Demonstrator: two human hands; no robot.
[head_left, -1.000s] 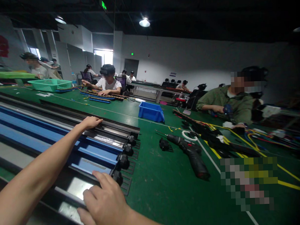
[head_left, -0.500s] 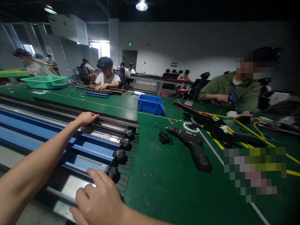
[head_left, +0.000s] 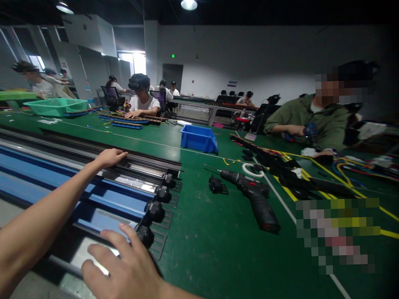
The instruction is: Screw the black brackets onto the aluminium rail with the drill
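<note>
My left hand [head_left: 111, 158] reaches across several long metal rails. Its fingers are stretched out and lie on the dark far rail [head_left: 154, 160]. Closer to me, my right hand [head_left: 125, 267] is over the right end of the near silver rail [head_left: 80, 254], fingers apart and holding nothing. Beside it are the blue rails [head_left: 107, 218]. Black round fittings with slotted plates, such as this end fitting [head_left: 155, 211], sit along the rails' right ends. Whether the right fingertips touch the rail, I cannot tell.
On the green table [head_left: 203, 245] lie a black cordless drill [head_left: 253, 195], a loose black fitting [head_left: 216, 184] and a white ring [head_left: 252, 170]. Behind stands a blue bin [head_left: 198, 138]. Wire bundles [head_left: 285, 172] lie right, near a co-worker [head_left: 316, 123] holding another drill. A green basket [head_left: 57, 107] stands back left.
My right hand has moved a little left and its fingers have spread wider. My left hand stays on the far rail. The whole view has shifted slightly.
</note>
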